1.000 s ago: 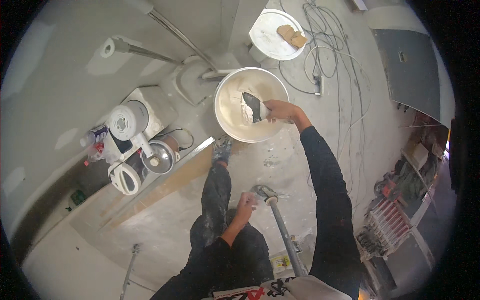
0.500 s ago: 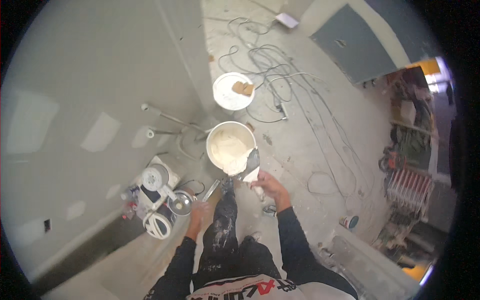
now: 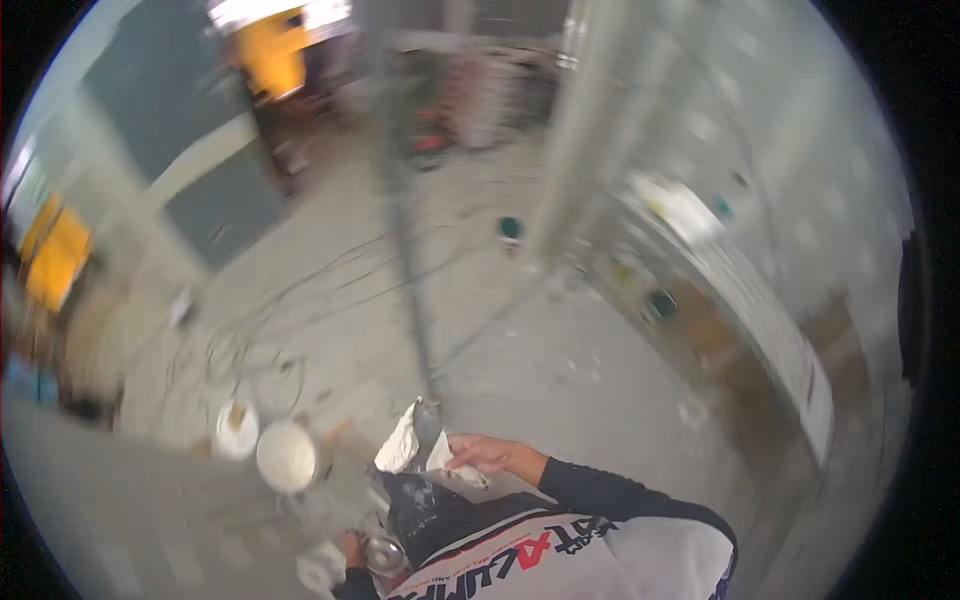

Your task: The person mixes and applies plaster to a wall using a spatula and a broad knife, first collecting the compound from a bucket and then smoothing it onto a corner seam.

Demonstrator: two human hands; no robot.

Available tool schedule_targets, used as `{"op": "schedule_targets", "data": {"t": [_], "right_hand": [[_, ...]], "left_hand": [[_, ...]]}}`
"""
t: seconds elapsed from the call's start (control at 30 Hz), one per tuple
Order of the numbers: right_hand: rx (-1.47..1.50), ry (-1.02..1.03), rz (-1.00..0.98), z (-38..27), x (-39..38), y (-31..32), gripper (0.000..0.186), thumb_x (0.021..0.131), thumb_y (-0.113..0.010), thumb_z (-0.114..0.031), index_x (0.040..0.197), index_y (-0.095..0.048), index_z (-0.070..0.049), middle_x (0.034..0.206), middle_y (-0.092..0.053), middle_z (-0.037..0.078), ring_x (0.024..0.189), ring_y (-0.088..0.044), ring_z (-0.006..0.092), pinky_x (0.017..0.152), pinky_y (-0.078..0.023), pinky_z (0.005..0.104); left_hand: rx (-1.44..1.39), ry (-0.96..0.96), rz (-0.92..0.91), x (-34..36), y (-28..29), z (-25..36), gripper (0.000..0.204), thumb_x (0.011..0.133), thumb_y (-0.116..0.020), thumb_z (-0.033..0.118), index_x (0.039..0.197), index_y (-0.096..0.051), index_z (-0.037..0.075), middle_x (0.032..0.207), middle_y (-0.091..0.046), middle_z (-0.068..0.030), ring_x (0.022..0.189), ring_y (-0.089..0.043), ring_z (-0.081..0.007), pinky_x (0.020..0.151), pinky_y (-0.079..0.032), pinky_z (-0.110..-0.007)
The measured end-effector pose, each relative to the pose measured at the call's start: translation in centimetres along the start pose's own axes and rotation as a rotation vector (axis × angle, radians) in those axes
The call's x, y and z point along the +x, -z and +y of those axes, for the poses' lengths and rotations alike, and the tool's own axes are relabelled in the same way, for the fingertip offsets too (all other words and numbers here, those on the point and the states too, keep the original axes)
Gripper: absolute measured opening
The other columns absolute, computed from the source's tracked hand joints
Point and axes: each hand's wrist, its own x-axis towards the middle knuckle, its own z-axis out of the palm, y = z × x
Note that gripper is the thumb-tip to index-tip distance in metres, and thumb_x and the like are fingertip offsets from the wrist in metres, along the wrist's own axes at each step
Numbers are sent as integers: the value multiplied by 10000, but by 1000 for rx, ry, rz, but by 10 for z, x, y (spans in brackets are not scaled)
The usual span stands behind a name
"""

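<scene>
A dark-bladed scraper (image 3: 428,422) is in the person's right hand (image 3: 482,453), raised in front of the body above the floor (image 3: 560,400). A thick mass of white paste (image 3: 400,443) clings along the left side of its blade. The fingers of the right hand are closed around the scraper, with a whitish, smeared part showing below them.

The left hand (image 3: 352,548) is low, close beside a shiny round metal lid (image 3: 384,552) and near a pale rounded object (image 3: 318,568); blur hides its fingers, so I cannot tell whether it grips anything.

Across the front of the person's white top (image 3: 660,560) runs large slanted lettering, mostly black with a red part, and smaller print beneath it. The dark trousers (image 3: 425,505) carry white smears.

To the left of the scraper, apart from it, stands a white bucket (image 3: 265,462) with pale contents. Just beyond it is a round white lid (image 3: 238,443) with a brown piece (image 3: 237,413) on it. Cables (image 3: 285,292) cross the floor. Farther off are a small green-topped tub (image 3: 510,230), any label too blurred to read, and a long white panel (image 3: 770,340) at the right.
</scene>
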Motion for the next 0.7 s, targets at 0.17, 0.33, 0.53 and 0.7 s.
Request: {"op": "schedule_targets", "data": {"t": [0.17,0.33,0.53,0.7], "right_hand": [[138,372,387,29,-266,-11,411,876,-666,-93,1247,-508,-18,1086,-617,80,963,-607,151,841,-499,306],[-1,655,1085,18,-513,-29,413,865,-641,-90,1258,-524,-40,1068,-632,63,932,-624,166,798,-512,313],[-902,604,2180,-84,-831,-133,322,870,-664,-86,1176,-607,-4,1005,-682,55,862,-624,149,804,-501,314],[-1225,468,2610,-132,-979,-176,333,931,-615,-186,1198,-585,12,1007,-674,93,842,-623,170,795,-492,295]], "left_hand": [[376,89,-211,2,-119,58,383,971,-489,304,1263,-423,65,1157,-584,-140,1061,-585,-296,868,-499,-464],[655,178,-347,9,-268,97,382,970,-449,314,1274,-408,87,1246,-554,-184,1124,-570,-319,893,-510,-479],[988,79,-808,-6,-444,31,485,932,-539,369,1315,-369,124,1286,-535,-146,1106,-563,-306,893,-486,-491],[975,294,-873,-7,-528,-49,503,912,-575,372,1319,-373,155,1261,-557,-149,1120,-553,-307,921,-464,-505]]}}
